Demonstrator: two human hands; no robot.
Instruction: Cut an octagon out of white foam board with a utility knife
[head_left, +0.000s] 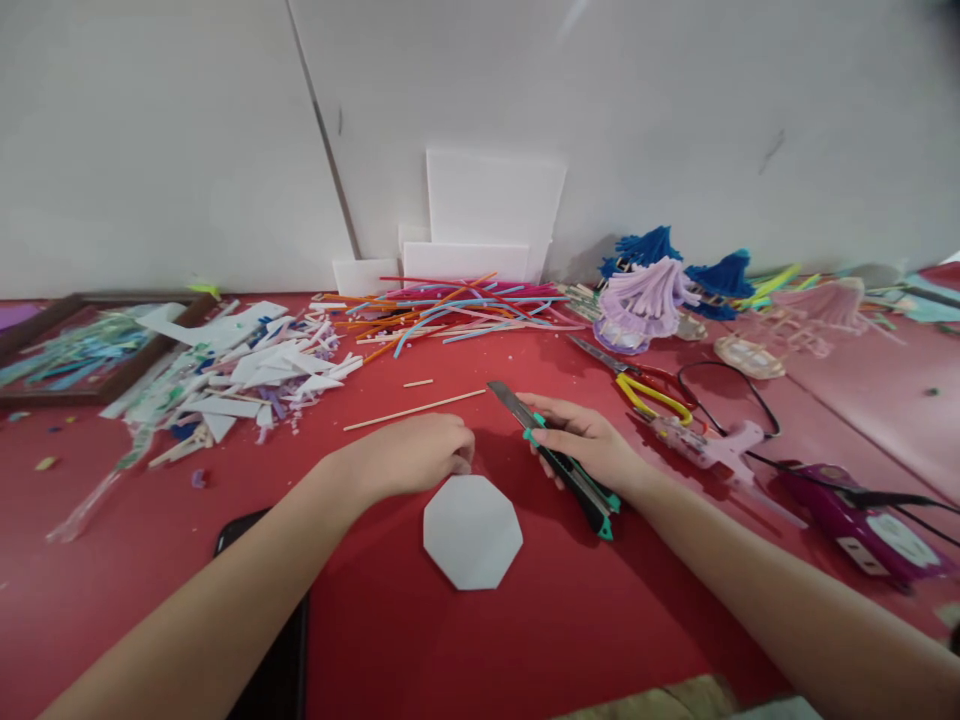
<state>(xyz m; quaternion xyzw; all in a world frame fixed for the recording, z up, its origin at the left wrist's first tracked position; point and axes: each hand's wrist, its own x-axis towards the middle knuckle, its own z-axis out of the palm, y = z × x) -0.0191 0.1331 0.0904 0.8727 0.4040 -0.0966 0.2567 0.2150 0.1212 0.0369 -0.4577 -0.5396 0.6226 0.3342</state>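
My right hand [581, 437] is wrapped round a black and green utility knife [568, 472], its blade out and pointing up and to the left. My left hand [431, 452] is closed with the fingers curled down; whatever lies in them, if anything, is hidden. Just below those fingers a white octagonal piece [472, 533] lies flat on the red table [420, 650]. Beyond the left hand rests a thin wooden stick [415, 410], with a short stick piece [418, 383] behind it.
White scraps [262, 365] are heaped at left beside a brown frame [112, 385]. Coloured pipe cleaners [457, 305] and white boards [491, 205] stand at the back. Pliers [652, 395], a pink glue gun [712, 447], a purple device [862, 525] and small crafted huts [645, 300] are at right. A phone [281, 650] lies under my left arm.
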